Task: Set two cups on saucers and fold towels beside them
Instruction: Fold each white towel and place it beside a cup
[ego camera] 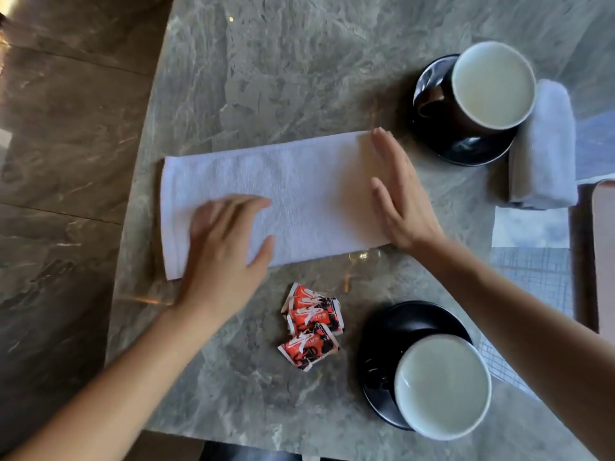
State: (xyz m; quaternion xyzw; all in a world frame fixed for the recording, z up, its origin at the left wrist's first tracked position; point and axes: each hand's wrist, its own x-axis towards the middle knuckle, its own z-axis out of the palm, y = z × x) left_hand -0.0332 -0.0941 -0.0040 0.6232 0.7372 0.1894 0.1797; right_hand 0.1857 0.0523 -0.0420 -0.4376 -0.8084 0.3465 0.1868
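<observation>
A white towel lies flat as a long strip across the middle of the grey marble table. My left hand rests palm down on its left part, fingers spread. My right hand stands edge-on against the towel's right end, fingers straight. A dark cup with a white inside sits on a black saucer at the back right, with a rolled white towel right beside it. A second cup sits on another black saucer at the front right.
Three red sweet wrappers lie between the flat towel and the near saucer. The table's left edge drops to a brown stone floor. A white paper and a pale board edge lie at the far right.
</observation>
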